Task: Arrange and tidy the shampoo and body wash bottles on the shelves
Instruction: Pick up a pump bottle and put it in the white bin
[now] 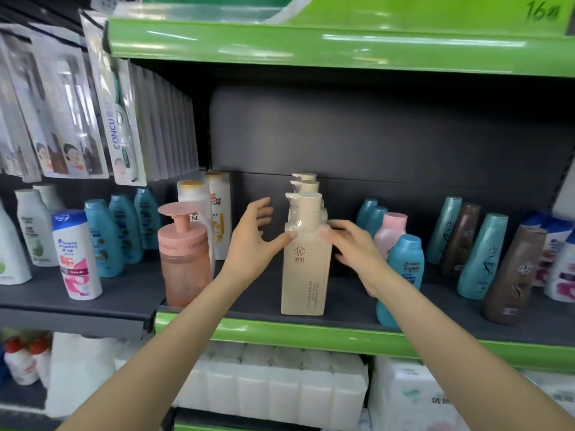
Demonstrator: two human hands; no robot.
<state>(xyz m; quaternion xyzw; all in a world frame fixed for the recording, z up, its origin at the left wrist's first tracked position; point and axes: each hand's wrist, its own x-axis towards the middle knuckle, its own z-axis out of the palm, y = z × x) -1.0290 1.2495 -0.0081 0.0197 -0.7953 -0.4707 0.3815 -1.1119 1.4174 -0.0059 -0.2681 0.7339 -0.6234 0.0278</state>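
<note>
At the front edge of the green-lipped shelf (311,332) stands a tall beige pump bottle (303,269), upright, with two more just like it lined up right behind, their pumps wrapped in clear plastic. Both hands are on the front one. The left hand (252,241) has its thumb tip touching the bottle's left shoulder, and the other fingers are spread loose in the air, so not really a grip. The right hand (354,248) has its thumb against the right shoulder and the fingers lie fairly straight alongside, not wrapped round it either.

Left of the beige bottle there's a pink pump bottle (183,256), also at the shelf front, and behind that two white Pantene bottles (211,209). Right of the beige one, partly hidden by the right arm, a blue bottle (404,265) and a pale pink one (392,228) behind it. Further right: teal and brown bottles (485,253), leaning a bit in this wide view. Below the shelf, packs of white tissue rolls (280,381).
</note>
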